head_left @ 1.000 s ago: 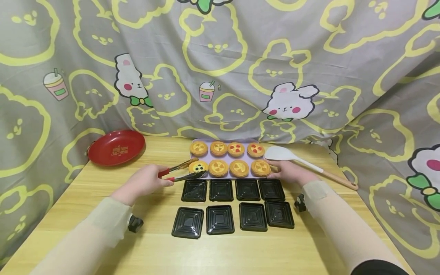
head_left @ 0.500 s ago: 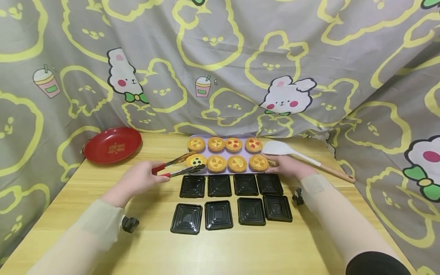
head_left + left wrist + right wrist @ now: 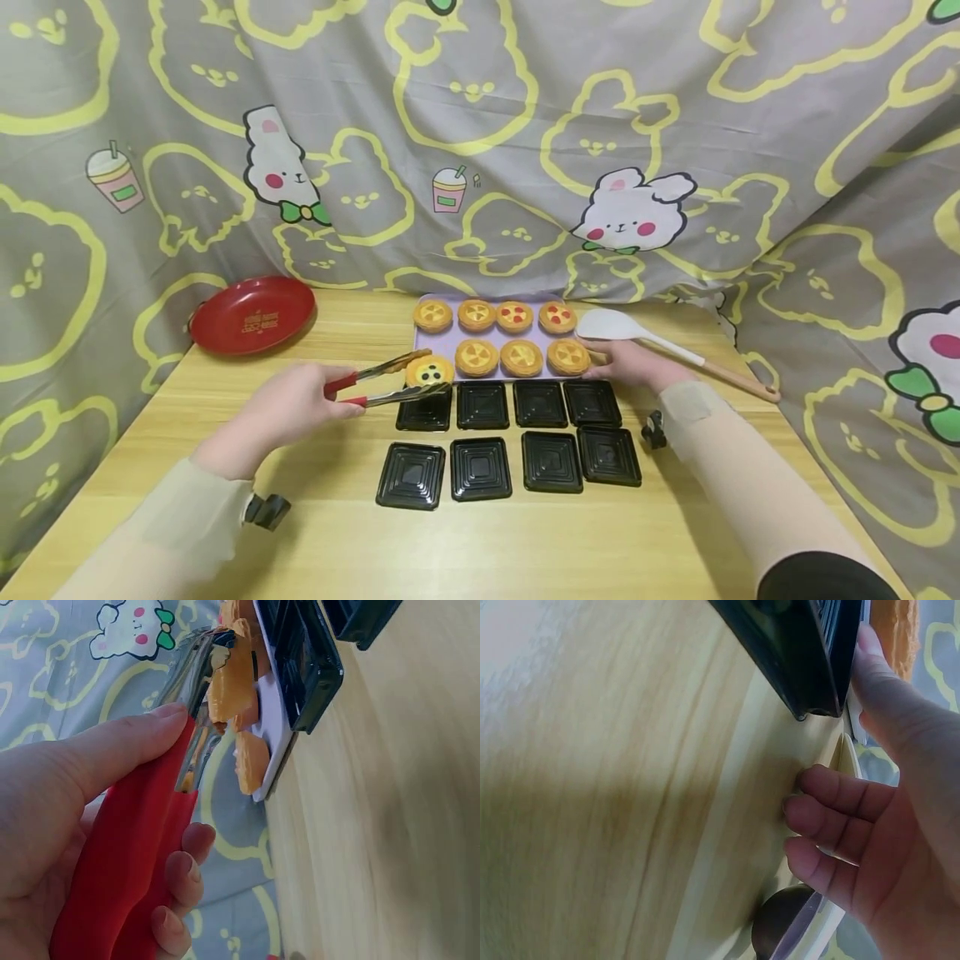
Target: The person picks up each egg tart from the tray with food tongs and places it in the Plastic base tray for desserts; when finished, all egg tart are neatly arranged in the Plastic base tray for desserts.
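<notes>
My left hand (image 3: 288, 408) grips red-handled metal tongs (image 3: 131, 847), thumb on one handle and fingers curled round the other. Between the tongs' tips is a tart (image 3: 430, 370) dotted with dark berries, overlapping the front edge of the lavender tray (image 3: 435, 343) in the head view. Several more tarts stand in two rows on the tray, two of them with red toppings (image 3: 514, 316). My right hand (image 3: 633, 364) rests at the tray's right edge, beside the front-row corner tart (image 3: 568, 357). Its thumb lies by the tray corner and its other fingers hang relaxed.
Several black square plastic bases (image 3: 480, 468) lie in two rows in front of the tray. A white spatula (image 3: 611, 325) with a wooden handle lies to the right. A red plate (image 3: 253, 315) leans at the back left against the patterned curtain (image 3: 495, 167).
The tongs have taken the berry tart out of its place at the left of the front row, toward me. My left hand has drawn back slightly. The right hand stays at the tray.
</notes>
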A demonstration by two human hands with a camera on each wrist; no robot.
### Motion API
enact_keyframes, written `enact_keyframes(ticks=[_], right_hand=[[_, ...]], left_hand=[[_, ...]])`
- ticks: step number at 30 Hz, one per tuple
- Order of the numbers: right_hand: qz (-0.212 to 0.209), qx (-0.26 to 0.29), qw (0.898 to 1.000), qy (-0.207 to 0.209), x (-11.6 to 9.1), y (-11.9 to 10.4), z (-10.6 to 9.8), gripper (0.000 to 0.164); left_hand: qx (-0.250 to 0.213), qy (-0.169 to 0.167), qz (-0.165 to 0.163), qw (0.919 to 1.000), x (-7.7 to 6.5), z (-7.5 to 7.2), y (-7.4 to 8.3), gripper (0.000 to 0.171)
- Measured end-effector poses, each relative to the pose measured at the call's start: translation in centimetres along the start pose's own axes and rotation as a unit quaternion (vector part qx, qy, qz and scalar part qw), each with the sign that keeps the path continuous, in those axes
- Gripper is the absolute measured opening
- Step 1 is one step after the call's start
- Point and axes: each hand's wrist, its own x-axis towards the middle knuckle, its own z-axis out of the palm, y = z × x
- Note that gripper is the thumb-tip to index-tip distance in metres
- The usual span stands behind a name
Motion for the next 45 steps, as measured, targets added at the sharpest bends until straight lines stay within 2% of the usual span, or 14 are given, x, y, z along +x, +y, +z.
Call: enact_keyframes(ticks=[11,15,21,26,32,35,39,45], right_hand=[[-0.012,0.008,1.000,0.000,-0.1,-0.2,-0.1,0.074],[-0.017,0.000,1.000,0.004,-0.1,-0.3,-0.2,0.074],[-0.027,-0.017,0.999,0.002,-0.2,-0.5,-0.2,0.073],[-0.043,-0.027,0.999,0.007,-0.4,-0.6,0.0,0.071],[-0.044,-0.019,0.999,0.009,-0.4,-0.6,0.0,0.070],[-0.044,-0.018,0.999,0.007,-0.4,-0.5,0.1,0.070],[-0.049,-0.021,0.999,0.007,-0.3,-0.3,0.1,0.070],[-0.049,-0.023,0.998,0.011,-0.3,-0.1,0.2,0.071]], left_hand=[[0.005,-0.014,0.006,0.9999,-1.1,1.0,-0.5,0.058],[0.006,-0.012,0.010,0.9999,-1.3,1.3,-0.6,0.058],[0.001,-0.013,0.017,0.9998,-1.3,1.6,-0.8,0.049],[0.007,-0.011,0.016,0.9998,-1.4,1.6,-0.9,0.054],[0.010,-0.011,0.011,0.9998,-1.5,1.5,-0.8,0.049],[0.003,-0.016,0.003,0.9999,-1.5,1.5,-0.8,0.056],[-0.015,-0.017,-0.007,0.9997,-1.5,0.9,-0.9,0.071],[-0.022,0.010,0.008,0.9997,-0.7,-2.1,-0.7,0.080]])
